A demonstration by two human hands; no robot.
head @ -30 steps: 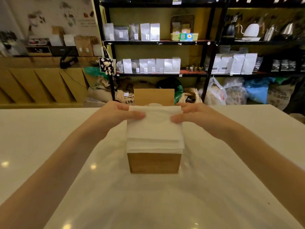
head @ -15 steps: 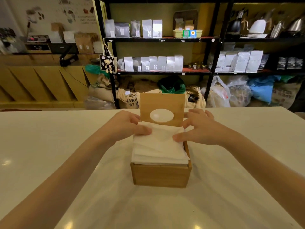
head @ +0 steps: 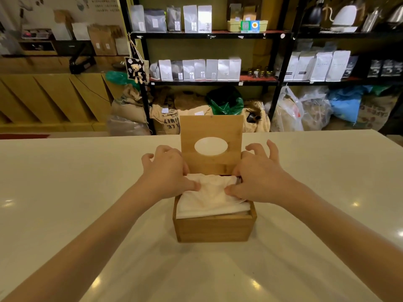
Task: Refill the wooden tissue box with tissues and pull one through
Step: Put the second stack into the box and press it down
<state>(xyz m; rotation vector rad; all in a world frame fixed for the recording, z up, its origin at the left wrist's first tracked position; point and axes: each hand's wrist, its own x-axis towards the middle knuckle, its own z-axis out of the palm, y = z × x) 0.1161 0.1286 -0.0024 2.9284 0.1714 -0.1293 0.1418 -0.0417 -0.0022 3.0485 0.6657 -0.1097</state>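
White countertop (head: pixel 87 225), lower frame. Wooden tissue box (head: pixel 214 228) at centre, resting on it; tissues (head: pixel 209 199) stacked inside, bunched at top. Left hand (head: pixel 168 173) and right hand (head: pixel 257 179) pinching top tissue at either side. Hinged lid (head: pixel 211 127) upright behind, oval slot (head: pixel 211 146) unobstructed. Burlap sacks (head: pixel 165 118) and black shelving (head: pixel 209 35) with white bags (head: pixel 196 69) across upper frame.
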